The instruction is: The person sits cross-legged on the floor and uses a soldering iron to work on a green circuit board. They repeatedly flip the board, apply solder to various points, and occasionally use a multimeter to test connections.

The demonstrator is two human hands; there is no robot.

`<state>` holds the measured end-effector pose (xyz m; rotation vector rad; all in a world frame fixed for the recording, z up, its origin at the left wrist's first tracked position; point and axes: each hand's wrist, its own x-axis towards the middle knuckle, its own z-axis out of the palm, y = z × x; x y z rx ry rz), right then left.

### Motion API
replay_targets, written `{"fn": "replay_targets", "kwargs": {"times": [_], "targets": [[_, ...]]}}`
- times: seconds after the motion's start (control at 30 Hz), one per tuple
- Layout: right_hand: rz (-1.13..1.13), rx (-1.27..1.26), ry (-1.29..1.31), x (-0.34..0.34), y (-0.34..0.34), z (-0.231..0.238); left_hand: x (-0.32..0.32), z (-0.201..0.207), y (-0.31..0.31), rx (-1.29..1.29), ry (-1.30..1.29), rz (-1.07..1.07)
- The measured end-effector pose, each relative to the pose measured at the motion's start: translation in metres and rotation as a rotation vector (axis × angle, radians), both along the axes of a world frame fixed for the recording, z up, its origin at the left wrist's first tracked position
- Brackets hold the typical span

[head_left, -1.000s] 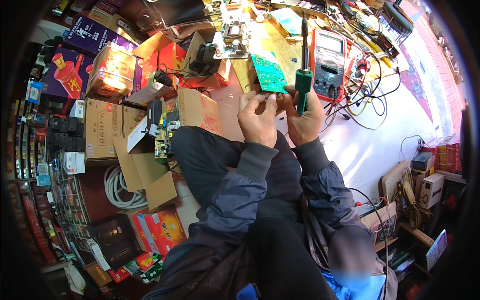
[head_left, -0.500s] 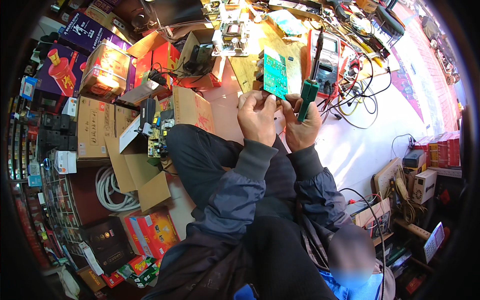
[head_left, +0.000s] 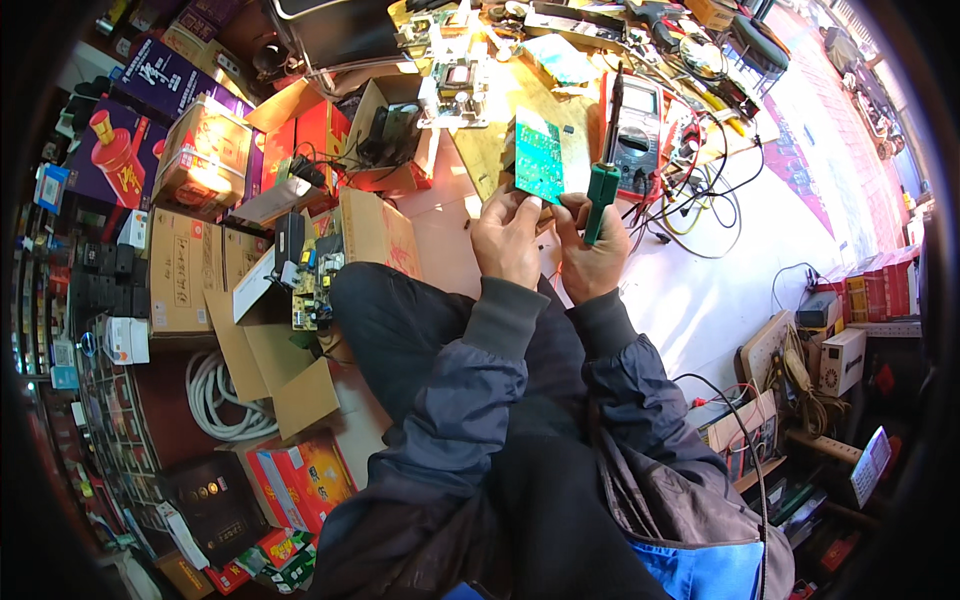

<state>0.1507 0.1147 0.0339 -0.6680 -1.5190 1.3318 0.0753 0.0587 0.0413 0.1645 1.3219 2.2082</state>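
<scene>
A green circuit board [head_left: 540,158] is tilted up in front of me with its solder side showing; taller parts on its far face are mostly hidden. My left hand [head_left: 508,243] pinches the lower edge of the board between thumb and fingers. In my right hand [head_left: 594,258] is a soldering iron [head_left: 601,190] with a green handle, its dark shaft and tip pointing up and away. The right thumb and fingertip also meet at the board's lower right corner; whether they grip it or something small there, I cannot tell.
A red-edged multimeter [head_left: 638,135] with tangled leads lies beyond my right hand on a wooden board [head_left: 488,150]. Another populated circuit board [head_left: 458,75] stands at the far side. Cardboard boxes [head_left: 180,275], a loose board [head_left: 312,285] and a coiled white cable [head_left: 215,400] crowd the left.
Both hands, with the circuit board and the soldering iron, have shifted slightly left in the picture. The whole scene has also moved a little left. The holds look the same.
</scene>
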Motion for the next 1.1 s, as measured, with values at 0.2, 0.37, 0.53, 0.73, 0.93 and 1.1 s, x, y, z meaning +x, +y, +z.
{"fn": "replay_targets", "kwargs": {"times": [0.2,0.37,0.53,0.73,0.93,1.1], "targets": [[-0.08,0.196,-0.085,-0.002,0.005,-0.007,-0.002,0.008,-0.002,-0.037,-0.017,-0.011],[-0.026,0.154,-0.069,-0.001,0.006,-0.013,-0.003,0.006,-0.003,-0.027,-0.083,-0.011],[0.068,0.035,-0.108,0.008,0.009,-0.008,-0.004,-0.003,0.0,-0.027,0.011,0.013],[0.103,0.018,-0.161,0.012,0.01,-0.002,-0.002,0.004,0.0,-0.015,-0.065,0.042],[0.165,-0.054,-0.093,0.018,0.011,0.0,-0.004,0.007,0.0,0.004,-0.106,0.021],[0.165,-0.057,-0.286,0.052,0.011,0.005,-0.005,0.007,0.0,0.024,-0.14,0.015]]}}
